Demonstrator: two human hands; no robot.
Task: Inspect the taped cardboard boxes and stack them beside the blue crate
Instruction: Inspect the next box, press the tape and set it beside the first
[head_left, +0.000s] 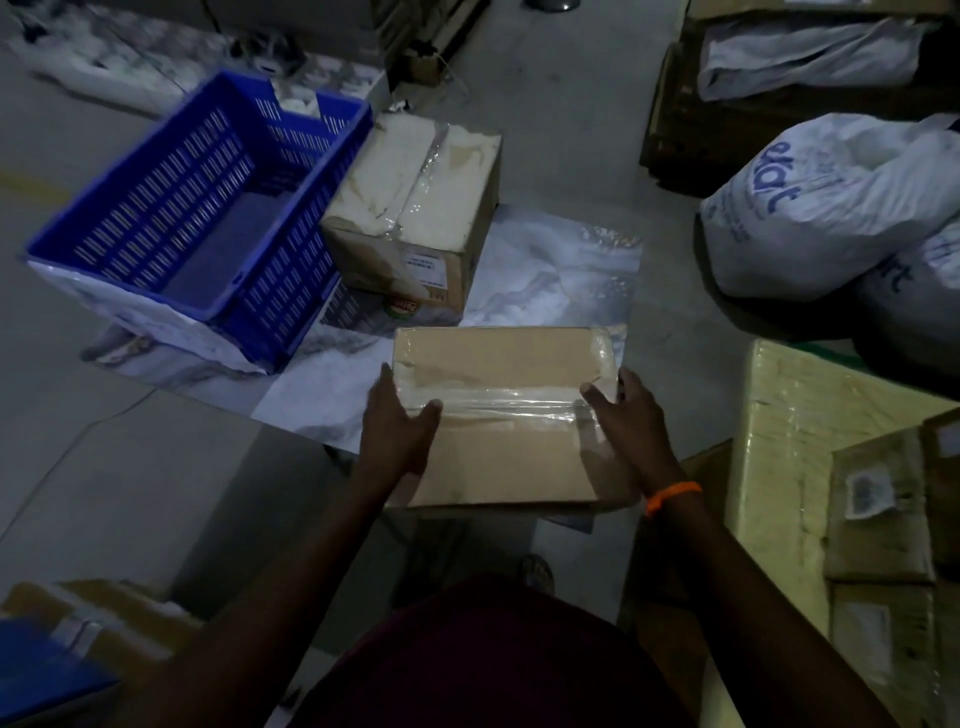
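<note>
Cardboard box (498, 415), rectangular and glossy-taped on top, sits in the grip of left hand (397, 431) and right hand (628, 421).

Looks like a parcel warehouse or courier sorting floor. Told by the bare grey concrete floor (571, 130), the blue slotted plastic crate (156, 171) at 10 o'clock, the pale taped cardboard box (415, 192) with a printed shipping label at 12 o'clock, and the tape-sealed brown cardboard box (498, 447) at 6 o'clock. Also shown by bulging white plastic courier sacks (831, 208) with blue lettering at 2 o'clock and a yellowish film-wrapped carton (779, 441) at 4 o'clock next to small labelled cardboard parcels (878, 509).
</note>
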